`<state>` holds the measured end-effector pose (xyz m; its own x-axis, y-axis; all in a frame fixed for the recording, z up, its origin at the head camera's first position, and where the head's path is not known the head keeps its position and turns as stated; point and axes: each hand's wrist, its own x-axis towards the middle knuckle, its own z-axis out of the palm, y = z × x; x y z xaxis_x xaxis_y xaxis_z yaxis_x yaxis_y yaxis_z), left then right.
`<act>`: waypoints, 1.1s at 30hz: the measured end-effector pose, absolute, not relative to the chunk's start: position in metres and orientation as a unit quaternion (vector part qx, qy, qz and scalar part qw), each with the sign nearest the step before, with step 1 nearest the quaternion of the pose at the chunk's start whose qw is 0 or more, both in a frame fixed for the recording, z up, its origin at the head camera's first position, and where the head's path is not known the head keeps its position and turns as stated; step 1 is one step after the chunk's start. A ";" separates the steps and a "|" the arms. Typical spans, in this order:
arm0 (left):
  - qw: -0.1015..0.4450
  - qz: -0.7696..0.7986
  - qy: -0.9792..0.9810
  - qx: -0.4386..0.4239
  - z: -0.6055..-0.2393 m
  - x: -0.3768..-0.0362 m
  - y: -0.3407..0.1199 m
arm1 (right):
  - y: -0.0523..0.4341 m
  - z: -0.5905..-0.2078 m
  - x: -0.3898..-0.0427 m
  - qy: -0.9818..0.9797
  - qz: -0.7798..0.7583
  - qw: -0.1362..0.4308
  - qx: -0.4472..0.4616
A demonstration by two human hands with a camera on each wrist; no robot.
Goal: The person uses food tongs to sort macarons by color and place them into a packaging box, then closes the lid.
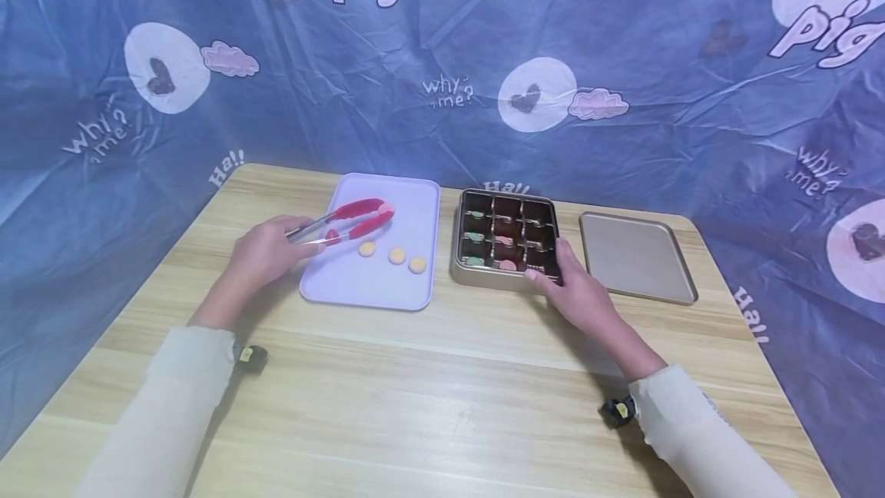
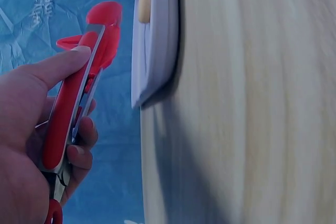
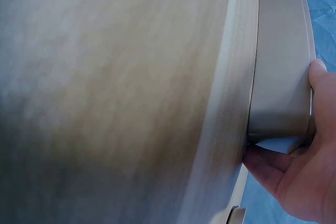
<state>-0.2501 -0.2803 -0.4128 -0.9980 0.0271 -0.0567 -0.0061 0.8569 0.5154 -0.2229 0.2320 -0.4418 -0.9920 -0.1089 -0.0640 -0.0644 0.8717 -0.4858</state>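
Note:
My left hand grips a pair of tongs with red tips over a lilac tray. A small pink round cookie shows between the tong tips. Yellow round cookies lie on the tray below. In the left wrist view, the thumb presses along the tongs' red handle and the fingers curl underneath. My right hand holds the near right corner of a divided tin box, thumb at its rim. Green cookies sit in its left column, pink ones in the middle column.
A flat metal lid lies on the wooden table to the right of the tin. Behind the table hangs a blue printed cloth. The tray and tin stand side by side with a narrow gap.

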 end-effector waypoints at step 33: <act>0.035 0.262 0.963 0.046 -0.411 -0.278 -0.228 | 0.229 -0.440 -0.222 0.967 -0.245 0.053 -0.038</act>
<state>-0.2782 -0.2282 -0.4106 -0.9933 0.1071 -0.0442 0.0699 0.8580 0.5089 -0.2222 0.2291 -0.4400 -0.9916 -0.0989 -0.0837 -0.0471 0.8771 -0.4780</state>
